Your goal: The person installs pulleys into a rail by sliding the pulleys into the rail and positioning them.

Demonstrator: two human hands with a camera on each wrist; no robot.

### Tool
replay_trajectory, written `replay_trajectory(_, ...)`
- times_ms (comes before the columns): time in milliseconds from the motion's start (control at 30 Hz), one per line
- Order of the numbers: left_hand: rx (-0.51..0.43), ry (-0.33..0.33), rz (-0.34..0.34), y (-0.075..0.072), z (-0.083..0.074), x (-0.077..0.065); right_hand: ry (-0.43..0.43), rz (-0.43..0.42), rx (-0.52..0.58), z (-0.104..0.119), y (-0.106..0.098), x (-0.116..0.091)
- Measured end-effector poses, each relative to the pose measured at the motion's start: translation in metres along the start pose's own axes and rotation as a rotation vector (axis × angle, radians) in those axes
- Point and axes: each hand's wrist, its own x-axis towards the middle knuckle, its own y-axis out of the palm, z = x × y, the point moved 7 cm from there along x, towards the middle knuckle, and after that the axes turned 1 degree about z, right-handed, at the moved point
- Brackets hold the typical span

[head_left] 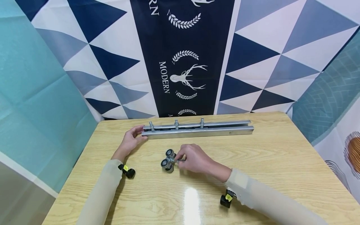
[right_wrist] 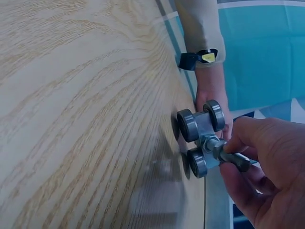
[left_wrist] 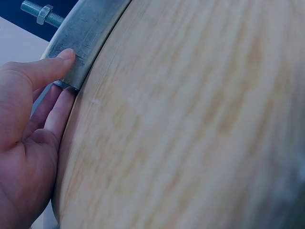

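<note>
A long metal channel track [head_left: 197, 133] lies across the back of the table, its open slot facing up. Three threaded bolts [head_left: 202, 123] with nuts stick up from the slot, toward its left half. My left hand [head_left: 131, 139] holds the track's left end, thumb on the front face and fingers at the end behind. In front of the track, my right hand [head_left: 195, 158] pinches the threaded bolt of a roller trolley [head_left: 166, 163] between thumb and fingers. The trolley's dark wheels [right_wrist: 187, 125] point left, away from that hand; a nut [right_wrist: 209, 142] sits at the bolt's base.
The wooden table [head_left: 253, 156] has a glossy light reflection near its front. A patterned cloth [head_left: 185, 62] with triangles and a deer print hangs behind its back edge. Teal panels [head_left: 42, 93] stand at the left side. Each wrist wears a small black camera [head_left: 226, 200].
</note>
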Motion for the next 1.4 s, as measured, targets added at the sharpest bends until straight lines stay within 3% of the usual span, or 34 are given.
replay_trajectory(433,0.002,-0.003,0.004,0.000,0.001,0.001,0.040,-0.028,0.034,0.000,-0.014,0.002)
replay_trajectory(667,0.021,0.013,-0.011,-0.001,-0.001,-0.001,0.002,-0.092,0.043,0.003,-0.020,0.005)
replay_trajectory(1400,0.021,0.004,-0.005,0.000,0.000,-0.001,-0.052,-0.094,0.028,0.014,-0.033,0.008)
